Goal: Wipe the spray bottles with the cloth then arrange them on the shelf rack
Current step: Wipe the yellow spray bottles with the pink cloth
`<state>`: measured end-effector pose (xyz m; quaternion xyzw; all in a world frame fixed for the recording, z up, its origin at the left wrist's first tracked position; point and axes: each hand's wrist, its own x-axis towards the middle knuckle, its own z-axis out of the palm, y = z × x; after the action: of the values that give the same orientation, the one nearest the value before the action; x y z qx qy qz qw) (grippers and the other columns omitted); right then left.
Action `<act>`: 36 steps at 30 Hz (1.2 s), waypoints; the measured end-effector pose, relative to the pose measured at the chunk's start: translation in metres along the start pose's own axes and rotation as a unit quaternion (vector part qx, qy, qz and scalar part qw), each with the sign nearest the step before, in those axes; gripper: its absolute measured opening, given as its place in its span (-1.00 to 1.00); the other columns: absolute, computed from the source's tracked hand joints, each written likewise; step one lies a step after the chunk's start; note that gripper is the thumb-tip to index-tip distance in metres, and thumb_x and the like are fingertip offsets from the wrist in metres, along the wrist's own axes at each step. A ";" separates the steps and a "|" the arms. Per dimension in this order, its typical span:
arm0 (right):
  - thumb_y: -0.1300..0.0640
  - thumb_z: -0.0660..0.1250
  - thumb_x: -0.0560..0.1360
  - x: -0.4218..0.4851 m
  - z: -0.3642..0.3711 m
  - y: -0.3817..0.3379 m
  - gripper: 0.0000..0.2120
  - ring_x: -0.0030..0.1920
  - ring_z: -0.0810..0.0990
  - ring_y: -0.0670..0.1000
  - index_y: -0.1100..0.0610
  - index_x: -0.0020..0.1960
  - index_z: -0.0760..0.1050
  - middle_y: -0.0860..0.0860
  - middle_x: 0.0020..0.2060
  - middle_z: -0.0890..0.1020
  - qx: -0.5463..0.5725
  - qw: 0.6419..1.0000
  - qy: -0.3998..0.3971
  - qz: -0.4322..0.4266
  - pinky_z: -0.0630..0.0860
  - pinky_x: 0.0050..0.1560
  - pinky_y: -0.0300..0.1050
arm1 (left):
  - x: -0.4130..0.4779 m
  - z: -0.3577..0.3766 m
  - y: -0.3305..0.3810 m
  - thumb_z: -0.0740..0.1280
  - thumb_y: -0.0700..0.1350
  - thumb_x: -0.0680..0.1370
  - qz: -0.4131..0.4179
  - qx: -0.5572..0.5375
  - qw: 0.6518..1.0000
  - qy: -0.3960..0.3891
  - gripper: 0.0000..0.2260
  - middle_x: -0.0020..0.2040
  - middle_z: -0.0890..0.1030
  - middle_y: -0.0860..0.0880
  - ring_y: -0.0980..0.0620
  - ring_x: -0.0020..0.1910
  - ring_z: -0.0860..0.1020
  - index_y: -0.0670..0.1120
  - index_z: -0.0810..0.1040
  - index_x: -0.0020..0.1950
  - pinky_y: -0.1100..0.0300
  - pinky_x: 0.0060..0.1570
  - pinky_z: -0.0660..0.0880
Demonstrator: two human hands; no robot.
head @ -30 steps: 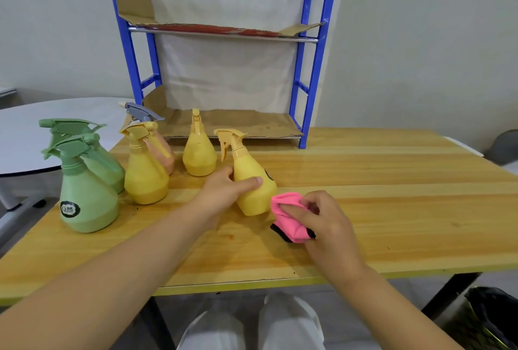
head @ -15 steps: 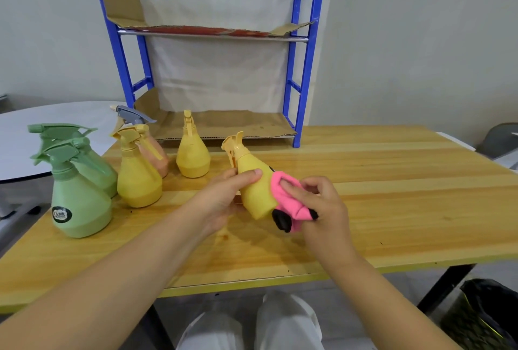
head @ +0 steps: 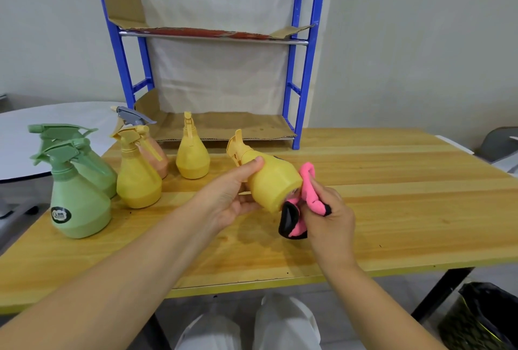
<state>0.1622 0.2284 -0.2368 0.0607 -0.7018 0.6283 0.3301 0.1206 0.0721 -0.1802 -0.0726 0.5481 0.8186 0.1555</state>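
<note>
My left hand (head: 229, 198) grips a yellow spray bottle (head: 269, 178), lifted off the wooden table (head: 392, 195) and tilted with its nozzle pointing away to the left and its base toward me. My right hand (head: 328, 215) clutches a pink cloth with black trim (head: 304, 201), pressed against the bottle's base. Standing on the table at the left are two green bottles (head: 77, 198), two more yellow bottles (head: 137, 178) (head: 192, 156), and a peach bottle with a grey trigger (head: 154, 150). The blue shelf rack (head: 297, 69) stands at the table's back, its cardboard-lined shelves bare.
A white round table (head: 33, 136) sits at the far left beyond the wooden one. A dark bin (head: 482, 319) stands on the floor at the lower right. A grey chair (head: 501, 142) shows at the right edge. My knees are under the table's near edge.
My left hand has lifted the yellow bottle off the table and tipped it over to the left. My right hand has brought the cloth up against the bottle's base.
</note>
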 end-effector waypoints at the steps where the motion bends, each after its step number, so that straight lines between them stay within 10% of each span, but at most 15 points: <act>1: 0.44 0.36 0.40 0.000 -0.001 0.000 -0.52 -0.12 0.55 -0.19 -0.06 0.15 0.55 -0.01 -0.16 0.57 -0.010 1.000 0.019 -0.019 0.45 -0.07 -0.38 | 0.000 0.000 0.001 0.48 -0.01 0.36 0.002 -0.002 1.000 0.007 -0.50 0.15 0.55 -0.23 -0.21 0.06 0.57 -0.11 0.43 0.22 -0.06 -0.14 0.59; 14: 0.11 0.41 0.45 -0.004 0.002 0.013 -0.72 -0.10 0.52 0.04 0.05 0.16 0.57 0.01 -0.05 0.52 -0.208 0.919 -0.010 -0.335 0.51 -0.22 -0.10 | -0.003 0.015 0.011 0.44 0.04 0.41 -0.025 -0.041 0.998 0.030 -0.54 -0.02 0.57 -0.18 -0.16 -0.09 0.60 -0.11 0.42 0.22 -0.03 -0.21 0.59; 26: 0.26 0.41 0.40 0.028 -0.015 -0.003 -0.76 -0.03 0.54 0.04 0.15 0.06 0.63 0.06 -0.03 0.55 -0.164 0.944 0.017 -0.287 0.51 -0.07 -0.16 | -0.006 0.016 0.006 0.46 0.07 0.39 -0.087 -0.057 0.995 0.013 -0.47 0.10 0.54 -0.27 -0.23 -0.01 0.60 -0.18 0.42 0.22 -0.07 -0.22 0.61; 36: 0.16 0.38 0.48 0.027 -0.006 -0.019 -0.79 -0.07 0.54 0.11 0.09 0.12 0.60 0.07 -0.04 0.56 -0.252 0.881 0.021 -0.401 0.52 -0.22 -0.06 | -0.004 0.022 0.004 0.50 0.09 0.34 -0.063 -0.094 0.990 0.090 -0.51 0.07 0.58 -0.19 -0.22 -0.02 0.59 -0.06 0.43 0.15 -0.07 -0.07 0.58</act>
<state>0.1533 0.2391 -0.2067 0.2384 -0.7455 0.2452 0.5721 0.1238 0.0906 -0.1671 -0.1944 0.4748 0.8452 0.1498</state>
